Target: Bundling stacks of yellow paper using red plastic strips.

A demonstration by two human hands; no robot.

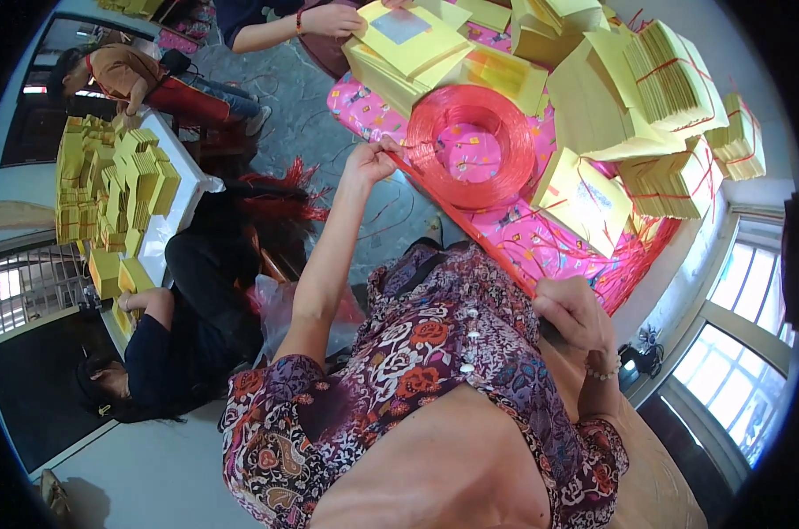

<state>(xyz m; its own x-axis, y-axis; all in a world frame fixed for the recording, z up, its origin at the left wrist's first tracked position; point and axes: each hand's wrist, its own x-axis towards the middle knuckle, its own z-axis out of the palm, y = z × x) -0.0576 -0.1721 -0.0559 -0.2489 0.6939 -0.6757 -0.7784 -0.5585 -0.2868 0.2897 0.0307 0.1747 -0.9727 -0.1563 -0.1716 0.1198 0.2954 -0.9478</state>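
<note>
We note the pink-covered table [541, 251] extending from twelve to three o'clock of the view. A white table [166, 225] stands between nine and ten o'clock, bearing stacks of yellow paper [130, 176]. On the pink cover, near two o'clock, we observe yellow bundles [677, 79], several tied with red string. A red coil [514, 163] lies flat at one o'clock. The red strip [466, 223] runs straight along the near table edge, beside the coil; whether they join, we cannot tell. Between three and four o'clock, the right hand [580, 317] has its grip curled closed on the strip. At twelve o'clock, the left hand [373, 161] has its grip pinching the strip's upper end. We record a beaded bracelet [602, 372] on the right wrist.
</note>
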